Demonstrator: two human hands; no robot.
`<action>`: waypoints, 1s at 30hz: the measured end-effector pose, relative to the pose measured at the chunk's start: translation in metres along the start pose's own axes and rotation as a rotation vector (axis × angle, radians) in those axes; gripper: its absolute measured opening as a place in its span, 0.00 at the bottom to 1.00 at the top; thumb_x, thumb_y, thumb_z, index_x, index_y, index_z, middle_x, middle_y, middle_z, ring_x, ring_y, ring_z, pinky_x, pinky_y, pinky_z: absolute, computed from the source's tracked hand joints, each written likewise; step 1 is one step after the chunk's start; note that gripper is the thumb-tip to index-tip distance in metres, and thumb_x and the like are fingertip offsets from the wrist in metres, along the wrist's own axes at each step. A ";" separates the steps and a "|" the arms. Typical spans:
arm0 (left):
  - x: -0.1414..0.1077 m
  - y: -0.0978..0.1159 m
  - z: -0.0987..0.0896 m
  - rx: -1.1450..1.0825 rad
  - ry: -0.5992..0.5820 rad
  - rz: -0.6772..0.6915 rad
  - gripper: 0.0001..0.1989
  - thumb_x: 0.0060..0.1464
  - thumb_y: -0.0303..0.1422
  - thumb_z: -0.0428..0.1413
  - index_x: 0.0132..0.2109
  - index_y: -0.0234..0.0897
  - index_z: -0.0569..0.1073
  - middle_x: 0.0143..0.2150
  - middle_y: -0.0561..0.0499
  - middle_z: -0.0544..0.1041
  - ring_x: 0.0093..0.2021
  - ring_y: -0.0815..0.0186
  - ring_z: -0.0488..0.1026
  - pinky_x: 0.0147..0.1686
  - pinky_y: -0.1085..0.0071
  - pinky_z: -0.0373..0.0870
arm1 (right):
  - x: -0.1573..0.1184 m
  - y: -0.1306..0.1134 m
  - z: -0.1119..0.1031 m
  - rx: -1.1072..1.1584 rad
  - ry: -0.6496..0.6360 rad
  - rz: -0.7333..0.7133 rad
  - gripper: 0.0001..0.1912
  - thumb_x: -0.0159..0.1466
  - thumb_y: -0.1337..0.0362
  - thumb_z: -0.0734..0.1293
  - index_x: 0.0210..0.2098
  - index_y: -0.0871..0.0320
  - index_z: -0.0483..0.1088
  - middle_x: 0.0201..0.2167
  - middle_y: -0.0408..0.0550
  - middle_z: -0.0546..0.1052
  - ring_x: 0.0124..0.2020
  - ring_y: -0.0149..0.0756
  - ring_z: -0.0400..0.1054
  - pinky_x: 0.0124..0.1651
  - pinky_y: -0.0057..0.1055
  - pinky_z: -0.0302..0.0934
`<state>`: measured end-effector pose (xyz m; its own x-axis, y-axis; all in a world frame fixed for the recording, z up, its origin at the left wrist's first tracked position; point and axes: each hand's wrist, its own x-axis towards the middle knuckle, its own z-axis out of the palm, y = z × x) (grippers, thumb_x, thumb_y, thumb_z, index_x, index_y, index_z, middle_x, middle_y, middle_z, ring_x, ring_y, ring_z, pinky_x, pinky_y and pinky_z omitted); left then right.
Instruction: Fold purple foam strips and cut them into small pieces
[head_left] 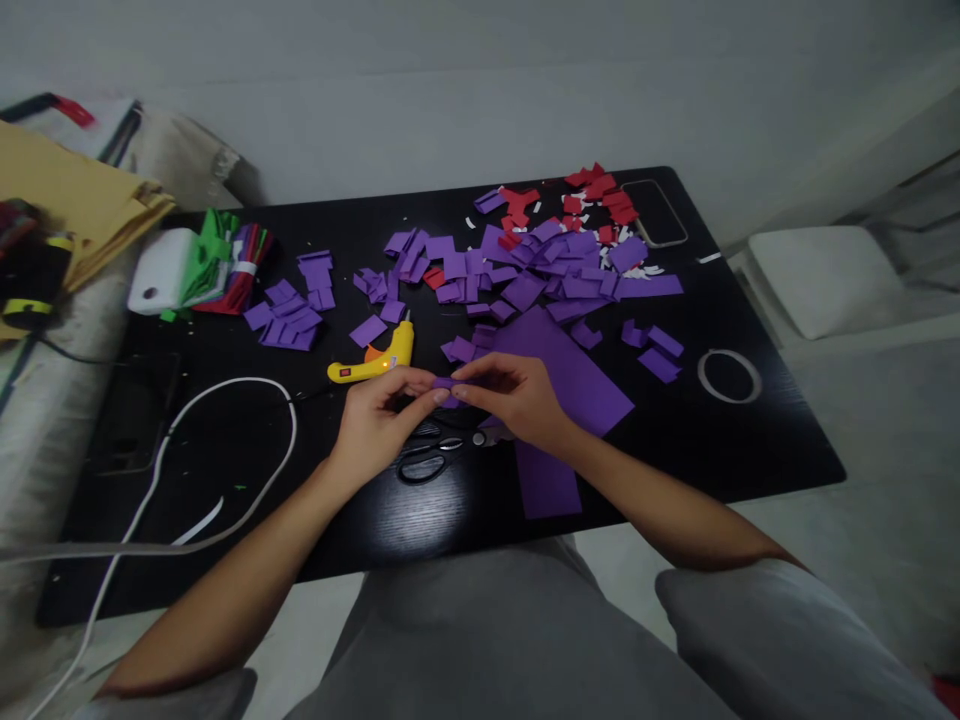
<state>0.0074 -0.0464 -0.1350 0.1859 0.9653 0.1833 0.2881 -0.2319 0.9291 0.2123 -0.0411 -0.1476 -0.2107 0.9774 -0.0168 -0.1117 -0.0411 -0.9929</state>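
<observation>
Between my fingertips is a small folded piece of purple paper, pinched from both sides. My left hand grips its left end with thumb and forefinger. On the other end, my right hand pinches it the same way. Just beyond my left hand lies a yellow glue gun. Under and in front of the hands are black-handled scissors, partly covered by them. Large purple paper sheets lie beneath and right of my right hand.
Folded purple pieces are heaped at the back, with red scraps behind. A phone-like outlined object and a tape ring lie right. Green paper strips stand at left. A white cable loops across the left side.
</observation>
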 end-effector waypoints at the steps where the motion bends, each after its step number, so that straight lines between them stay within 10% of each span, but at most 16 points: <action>1: 0.000 0.000 0.000 0.003 -0.004 -0.001 0.12 0.57 0.41 0.67 0.39 0.37 0.81 0.32 0.51 0.83 0.32 0.66 0.79 0.36 0.70 0.78 | 0.000 0.000 0.000 0.001 -0.006 0.006 0.13 0.56 0.55 0.81 0.37 0.54 0.82 0.36 0.45 0.85 0.39 0.37 0.79 0.48 0.37 0.75; 30: 0.003 -0.005 -0.004 0.017 -0.077 -0.052 0.13 0.59 0.43 0.65 0.38 0.37 0.81 0.29 0.53 0.79 0.29 0.66 0.75 0.32 0.71 0.72 | 0.003 -0.003 -0.003 -0.118 -0.040 0.005 0.11 0.62 0.54 0.75 0.36 0.56 0.79 0.32 0.44 0.82 0.34 0.35 0.74 0.40 0.32 0.70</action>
<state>0.0030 -0.0421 -0.1379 0.2422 0.9641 0.1090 0.3148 -0.1843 0.9311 0.2152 -0.0378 -0.1453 -0.2497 0.9681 -0.0197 0.0040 -0.0193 -0.9998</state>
